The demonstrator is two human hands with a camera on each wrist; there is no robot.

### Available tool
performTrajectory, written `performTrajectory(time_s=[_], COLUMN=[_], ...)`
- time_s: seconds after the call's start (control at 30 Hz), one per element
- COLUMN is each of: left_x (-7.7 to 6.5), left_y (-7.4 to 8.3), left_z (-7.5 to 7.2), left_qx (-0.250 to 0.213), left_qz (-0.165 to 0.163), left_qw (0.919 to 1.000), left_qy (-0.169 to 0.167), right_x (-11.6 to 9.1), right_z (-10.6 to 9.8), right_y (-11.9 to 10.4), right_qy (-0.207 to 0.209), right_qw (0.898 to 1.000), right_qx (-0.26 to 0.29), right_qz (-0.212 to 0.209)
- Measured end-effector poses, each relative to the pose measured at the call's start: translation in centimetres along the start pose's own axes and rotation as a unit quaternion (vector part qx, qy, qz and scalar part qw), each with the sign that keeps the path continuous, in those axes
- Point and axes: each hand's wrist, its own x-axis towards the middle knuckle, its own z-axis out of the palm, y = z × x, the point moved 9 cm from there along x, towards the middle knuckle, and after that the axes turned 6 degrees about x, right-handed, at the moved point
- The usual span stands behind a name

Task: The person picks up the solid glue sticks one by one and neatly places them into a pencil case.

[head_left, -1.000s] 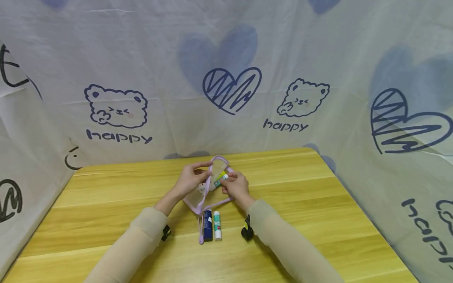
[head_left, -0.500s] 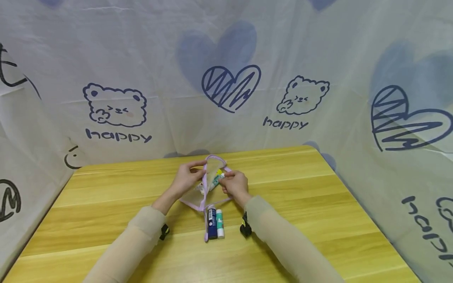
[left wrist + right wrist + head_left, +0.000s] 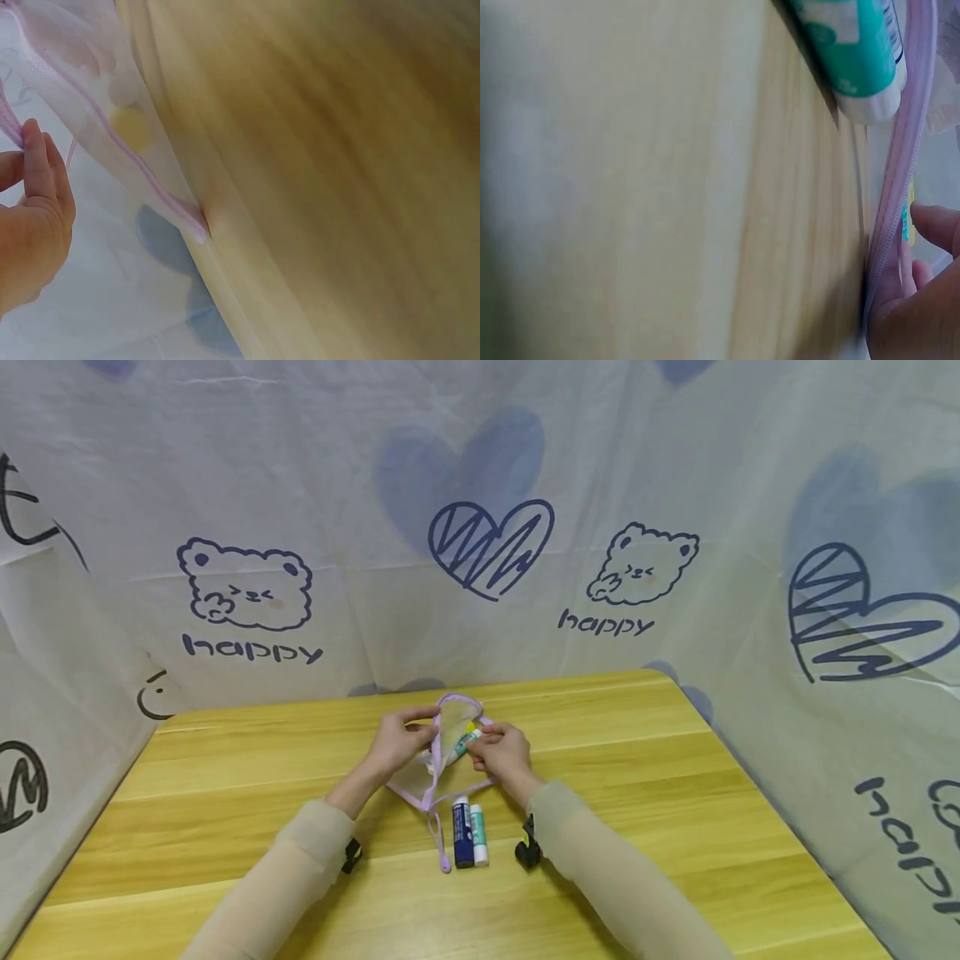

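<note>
A translucent mesh zip pouch [image 3: 408, 779] with lilac trim is on the table, its mouth spread apart. My left hand [image 3: 396, 745] pinches the lilac rim between thumb and fingers; the left wrist view shows the same grip on the trim [image 3: 112, 135]. At the pouch mouth, my right hand [image 3: 506, 754] holds a slanted green-and-white glue stick [image 3: 462, 746], with something yellow [image 3: 471, 727] beside it. Below the pouch lie a navy glue stick [image 3: 462, 835] and another green-and-white glue stick [image 3: 479, 837], side by side. In the right wrist view, lilac zip trim [image 3: 907, 127] partly hides the fingers.
A lilac strap [image 3: 441, 843] hangs from the pouch corner onto the table, left of the navy stick. The wooden table [image 3: 225, 793] meets a printed cloth [image 3: 360, 585] at its back edge.
The two loose glue sticks have shifted to the right, and the strap end has swung right too. The pouch rim and left hand have moved slightly left. Both hands keep their holds.
</note>
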Motion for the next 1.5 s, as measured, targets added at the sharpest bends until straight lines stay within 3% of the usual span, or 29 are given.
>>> performTrajectory(time_s=[0.27, 0.57, 0.73, 1.13, 1.5], left_x=[-0.2, -0.3, -0.3, -0.7, -0.5], left_y=[0.3, -0.2, -0.2, 0.1, -0.2], left_z=[0.4, 0.5, 0.5, 0.6, 0.7], left_qx=[-0.025, -0.052, -0.054, -0.06, -0.05], left_qz=[0.006, -0.016, -0.012, -0.013, -0.014], left_qw=[0.9996, 0.9985, 0.9984, 0.9981, 0.9986], left_qy=[-0.005, -0.002, -0.004, -0.005, -0.004], right_x=[-0.7, -1.8, -2.8, -5.5, -8.1], right_z=[-0.5, -1.6, -2.4, -4.1, -6.0], right_y=[-0.4, -1.4, -2.1, -1.8, -1.4], right_qy=[-0.006, -0.026, -0.038, -0.081, -0.123], right_qw=[1.0, 0.997, 0.997, 0.995, 0.975], right_qx=[0.02, 0.058, 0.059, -0.038, -0.173], right_qz=[-0.009, -0.034, -0.045, -0.044, -0.06])
